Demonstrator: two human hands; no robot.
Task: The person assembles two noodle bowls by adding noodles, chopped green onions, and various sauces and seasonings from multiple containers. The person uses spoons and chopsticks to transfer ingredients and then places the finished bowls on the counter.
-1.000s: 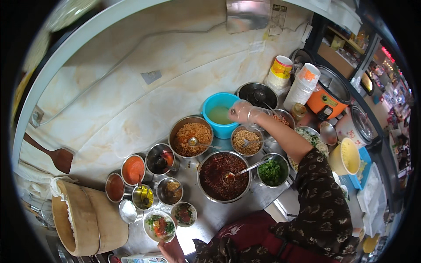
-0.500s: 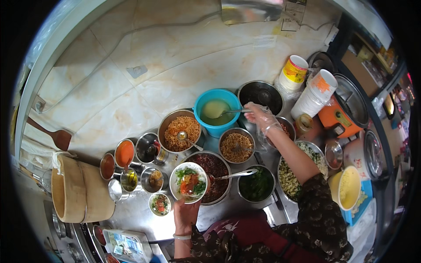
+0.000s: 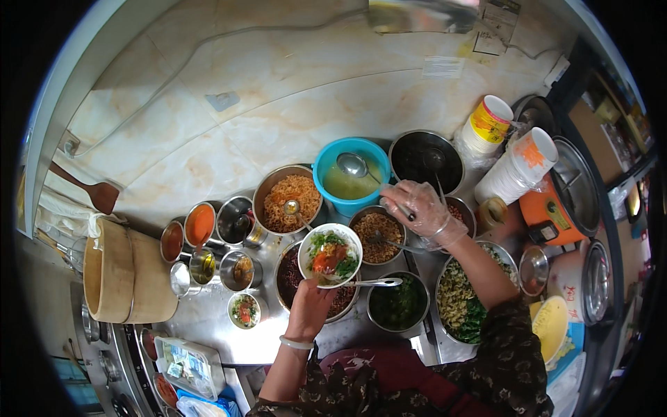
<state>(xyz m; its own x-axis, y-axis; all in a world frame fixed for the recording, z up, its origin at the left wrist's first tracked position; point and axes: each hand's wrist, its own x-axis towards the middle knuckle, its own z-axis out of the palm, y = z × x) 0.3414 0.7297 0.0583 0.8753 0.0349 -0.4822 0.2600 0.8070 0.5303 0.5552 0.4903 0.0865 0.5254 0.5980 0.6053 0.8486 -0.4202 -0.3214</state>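
My left hand [image 3: 310, 309], a bracelet at its wrist, grips a white bowl [image 3: 329, 254] from its near side. Chopped greens and a red sauce show inside it. The bowl hangs over a steel basin of dark red sauce [image 3: 286, 270] and hides part of it. In a clear plastic glove, my right hand [image 3: 417, 210] is closed round the handle of a metal ladle [image 3: 352, 165]. The ladle's head is over the pale broth [image 3: 347, 187] in a blue bucket [image 3: 321, 182]; whether it touches the broth I cannot tell.
Around the hands stand basins of brown crumbly topping [image 3: 283, 198], dark greens [image 3: 397, 300] and chopped vegetables [image 3: 455, 295]. A small filled cup [image 3: 244, 311] sits to the left, near a wooden barrel [image 3: 149, 278]. Stacked paper cups [image 3: 511, 167] and an orange cooker [image 3: 556, 212] are at right.
The white bowl in my left hand has moved right and toward the bucket. My right hand has come nearer to me, and the ladle's head has shifted slightly to the far side of the bucket.
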